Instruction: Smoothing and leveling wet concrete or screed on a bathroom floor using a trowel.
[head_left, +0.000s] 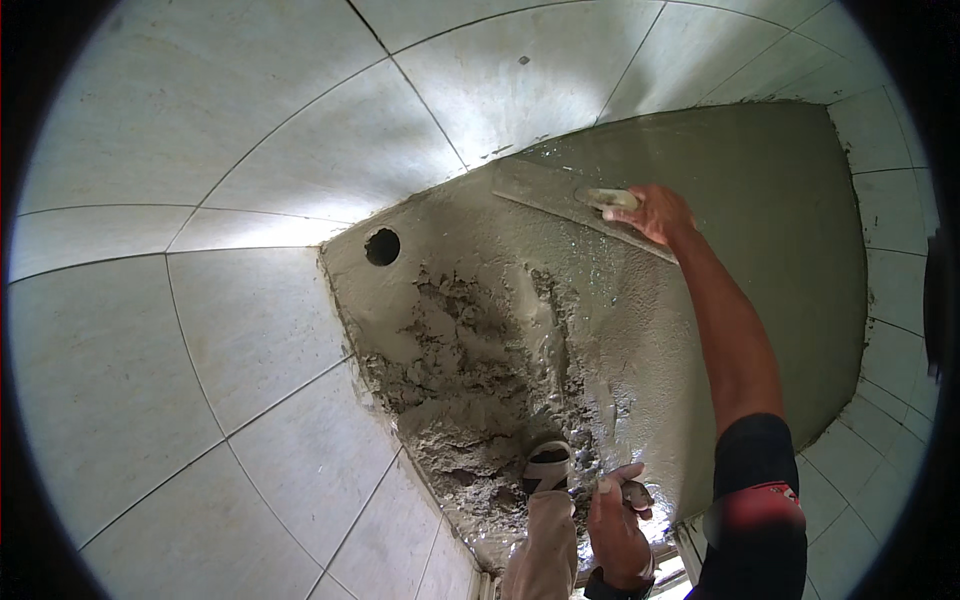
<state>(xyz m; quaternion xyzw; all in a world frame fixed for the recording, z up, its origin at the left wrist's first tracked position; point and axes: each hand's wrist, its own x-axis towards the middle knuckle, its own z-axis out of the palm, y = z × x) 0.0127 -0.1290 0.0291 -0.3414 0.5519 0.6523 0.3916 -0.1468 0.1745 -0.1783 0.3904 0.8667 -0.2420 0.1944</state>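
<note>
My right hand (pixel 660 214) is closed round the pale handle of a long plastering float (pixel 540 186). The float's grey blade lies flat on wet cement screed (pixel 770 260), slanting from the tiled wall toward my wrist. Low in the picture, beside my foot, my left hand (pixel 618 535) is curled with thumb and fingers round a small dark, muddy thing (pixel 637 497) whose kind I cannot make out. Smooth grey screed spreads right of the float. Left of it and nearer me, the mortar (pixel 450 370) is rough, lumpy and broken up.
A round dark drain hole (pixel 382 247) opens in the floor at the far left corner. Pale tiled walls (pixel 250 330) border the floor on the left, back and right. My sandalled foot (pixel 549 462) stands in the rough mortar. Bright light shines at the lower edge.
</note>
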